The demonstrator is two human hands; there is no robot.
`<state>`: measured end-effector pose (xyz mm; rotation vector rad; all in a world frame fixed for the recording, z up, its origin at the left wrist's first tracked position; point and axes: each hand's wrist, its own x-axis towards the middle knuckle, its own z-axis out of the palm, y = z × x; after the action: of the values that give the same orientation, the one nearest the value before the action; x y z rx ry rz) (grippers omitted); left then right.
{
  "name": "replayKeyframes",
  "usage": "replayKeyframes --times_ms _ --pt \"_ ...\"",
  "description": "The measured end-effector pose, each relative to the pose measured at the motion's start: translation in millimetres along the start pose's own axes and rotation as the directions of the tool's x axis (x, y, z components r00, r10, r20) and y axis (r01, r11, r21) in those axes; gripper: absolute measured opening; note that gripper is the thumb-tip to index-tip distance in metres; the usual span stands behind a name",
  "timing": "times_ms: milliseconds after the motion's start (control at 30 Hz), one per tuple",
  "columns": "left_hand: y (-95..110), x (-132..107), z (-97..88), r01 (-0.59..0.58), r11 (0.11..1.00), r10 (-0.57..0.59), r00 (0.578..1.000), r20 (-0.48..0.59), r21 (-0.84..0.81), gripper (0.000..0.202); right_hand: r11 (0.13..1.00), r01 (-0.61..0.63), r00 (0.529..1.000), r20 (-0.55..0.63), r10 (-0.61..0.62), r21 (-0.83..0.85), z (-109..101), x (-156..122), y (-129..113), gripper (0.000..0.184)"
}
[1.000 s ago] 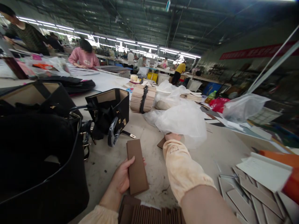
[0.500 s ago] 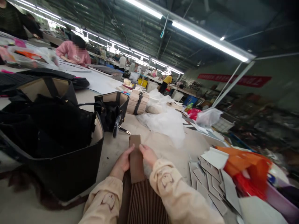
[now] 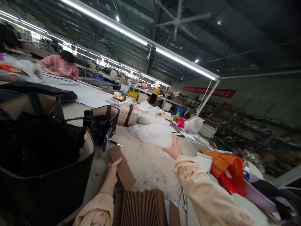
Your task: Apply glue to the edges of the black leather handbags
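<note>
My left hand (image 3: 112,173) grips a flat brown card strip (image 3: 121,167) by its near end, tilted over the worktable (image 3: 150,163). Below it lies a row of stacked brown strips (image 3: 141,207) standing on edge at the table's near side. My right hand (image 3: 174,147) is stretched out to the right, fingers apart, touching the edge of a crumpled clear plastic sheet (image 3: 154,133). It holds nothing that I can see.
Large black handbags (image 3: 44,157) fill the left; a smaller black bag (image 3: 103,122) stands behind. A bundled stack of tan cards (image 3: 128,114) sits further back. Orange and red bags (image 3: 224,168) and white sheets lie right. A person in pink (image 3: 60,64) works at a far table.
My right hand left the brown strip and reached out right to the plastic sheet. The left hand keeps the strip, now tilted left. The camera has tilted up.
</note>
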<state>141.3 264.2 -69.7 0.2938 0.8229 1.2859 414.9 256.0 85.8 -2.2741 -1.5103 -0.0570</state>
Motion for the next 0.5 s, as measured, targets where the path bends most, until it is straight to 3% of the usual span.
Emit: replayKeyframes --times_ms 100,167,233,300,400,500 --pt "-3 11 -7.4 -0.093 0.992 0.101 0.99 -0.096 0.087 0.031 0.997 -0.069 0.997 0.037 0.068 0.022 23 24 18 0.096" --pt "-5 17 -14.2 -0.156 0.968 0.187 0.971 -0.149 0.198 0.036 0.996 -0.069 0.992 0.105 0.063 0.059 43 40 15 0.065" --pt "-6 19 -20.8 -0.193 0.931 0.255 0.951 -0.174 0.311 0.04 0.992 -0.027 0.98 0.201 0.002 0.12 66 50 -2 0.037" --pt "-8 18 -25.0 -0.188 0.893 0.28 0.943 -0.178 0.409 0.045 0.979 0.039 0.95 0.297 -0.098 0.198 87 48 -29 0.03" --pt "-10 11 -23.9 -0.15 0.803 0.329 0.919 -0.218 0.577 0.054 0.936 0.127 0.857 0.439 -0.27 0.328 113 15 -78 0.023" --pt "-10 5 -14.3 -0.052 0.633 0.4 0.876 -0.269 0.772 0.059 0.873 0.171 0.727 0.539 -0.425 0.457 121 -29 -117 0.021"
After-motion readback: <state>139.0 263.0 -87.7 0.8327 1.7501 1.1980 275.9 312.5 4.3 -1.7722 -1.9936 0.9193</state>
